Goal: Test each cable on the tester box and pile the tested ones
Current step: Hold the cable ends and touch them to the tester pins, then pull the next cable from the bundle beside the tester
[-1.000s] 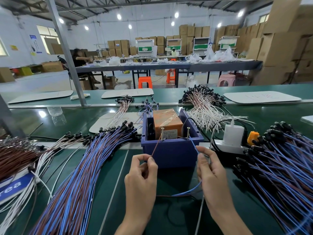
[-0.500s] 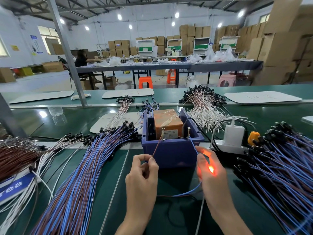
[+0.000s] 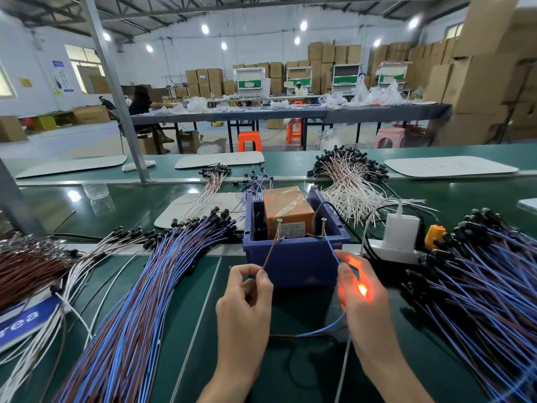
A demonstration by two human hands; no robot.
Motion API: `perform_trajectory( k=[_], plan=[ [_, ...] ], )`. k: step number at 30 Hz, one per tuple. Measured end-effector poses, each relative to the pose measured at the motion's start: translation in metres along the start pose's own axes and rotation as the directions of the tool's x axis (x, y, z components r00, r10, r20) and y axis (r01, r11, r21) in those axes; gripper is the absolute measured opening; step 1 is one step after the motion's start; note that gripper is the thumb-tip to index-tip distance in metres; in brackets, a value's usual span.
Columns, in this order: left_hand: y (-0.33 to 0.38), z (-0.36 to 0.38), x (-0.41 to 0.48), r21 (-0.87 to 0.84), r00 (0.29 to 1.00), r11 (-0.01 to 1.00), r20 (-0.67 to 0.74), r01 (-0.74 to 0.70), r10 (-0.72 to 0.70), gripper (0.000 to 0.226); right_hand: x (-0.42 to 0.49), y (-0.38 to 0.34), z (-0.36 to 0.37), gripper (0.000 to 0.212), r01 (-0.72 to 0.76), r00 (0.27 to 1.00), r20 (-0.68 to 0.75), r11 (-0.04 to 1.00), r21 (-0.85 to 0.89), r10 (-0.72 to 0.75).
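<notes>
I record a fanned pile of blue-and-brown cables (image 3: 139, 301) across the left side of the bench. The left hand (image 3: 247, 303) pinches the brown lead (image 3: 270, 253) between thumb and forefinger. That lead runs up to the left screw (image 3: 279, 228) on the blue tester box (image 3: 293, 257), mid-bench, just beyond both hands. The right hand (image 3: 363, 301) curls round the blue lead (image 3: 332, 249), which reaches the right screw (image 3: 323, 226). An orange glow (image 3: 362, 290) shows inside its fingers. A second cable pile (image 3: 479, 286) lies toward the right edge.
</notes>
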State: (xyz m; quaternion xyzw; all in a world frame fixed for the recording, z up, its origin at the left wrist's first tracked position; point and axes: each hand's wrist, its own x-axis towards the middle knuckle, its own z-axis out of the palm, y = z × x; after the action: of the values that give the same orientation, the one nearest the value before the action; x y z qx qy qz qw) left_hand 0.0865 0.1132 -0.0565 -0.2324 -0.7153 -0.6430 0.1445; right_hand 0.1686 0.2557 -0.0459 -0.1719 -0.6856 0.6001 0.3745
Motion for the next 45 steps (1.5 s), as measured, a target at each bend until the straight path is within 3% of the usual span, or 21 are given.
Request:
perform_trajectory(
  k=[6,16,20,22,24,27,29,31,33,36,42,45],
  plan=[
    [0.005,-0.001,-0.001,-0.002,1.0,1.0,-0.025,-0.004,0.004,0.009,0.0,0.0,0.0,0.028,-0.004,1.0,0.0,0.999,0.05,0.004],
    [0.008,-0.01,-0.006,-0.085,0.972,0.992,-0.209,0.092,-0.108,0.017,-0.007,-0.01,-0.004,0.028,-0.016,0.992,-0.121,0.986,0.163,0.036],
    [0.011,-0.019,-0.012,-0.148,0.929,0.982,-0.334,0.115,-0.159,0.02,-0.017,-0.019,-0.011,0.028,-0.028,0.977,-0.197,0.972,0.234,0.076],
    [0.023,-0.028,-0.01,-0.125,0.898,0.992,-0.435,0.006,-0.061,0.017,-0.02,-0.026,-0.015,0.027,-0.044,0.973,-0.207,0.959,0.282,0.105],
    [0.042,-0.039,-0.002,-0.047,0.873,0.983,-0.468,-0.177,0.135,0.018,-0.022,-0.035,-0.02,0.027,-0.048,0.97,-0.213,0.947,0.318,0.12],
    [0.085,-0.046,0.012,0.012,0.915,0.951,-0.27,-0.308,0.299,0.016,-0.021,-0.058,-0.023,0.026,-0.027,0.972,-0.21,0.943,0.332,0.102],
    [0.117,-0.039,0.015,0.135,0.917,0.908,0.026,-0.397,0.398,0.016,-0.016,-0.082,-0.021,0.026,0.011,0.981,-0.186,0.944,0.33,0.053],
    [0.145,-0.028,0.011,0.237,0.818,0.798,0.335,-0.554,0.468,0.019,-0.011,-0.114,-0.019,0.027,0.088,0.983,-0.18,0.937,0.338,-0.028],
    [0.165,-0.016,0.006,0.232,0.685,0.691,0.53,-0.685,0.5,0.021,-0.008,-0.148,-0.019,0.026,0.2,0.969,-0.206,0.922,0.331,-0.136],
    [0.192,-0.004,0.008,0.147,0.612,0.659,0.559,-0.738,0.56,0.024,-0.007,-0.196,-0.029,0.027,0.348,0.923,-0.271,0.893,0.287,-0.272],
    [0.245,0.015,0.002,0.118,0.606,0.641,0.491,-0.758,0.626,0.023,-0.021,-0.249,-0.061,0.028,0.518,0.842,-0.333,0.81,0.275,-0.425],
    [0.262,0.027,-0.004,0.013,0.522,0.621,0.556,-0.783,0.647,0.023,-0.028,-0.261,-0.076,0.026,0.565,0.813,-0.34,0.782,0.262,-0.473]
  ],
)
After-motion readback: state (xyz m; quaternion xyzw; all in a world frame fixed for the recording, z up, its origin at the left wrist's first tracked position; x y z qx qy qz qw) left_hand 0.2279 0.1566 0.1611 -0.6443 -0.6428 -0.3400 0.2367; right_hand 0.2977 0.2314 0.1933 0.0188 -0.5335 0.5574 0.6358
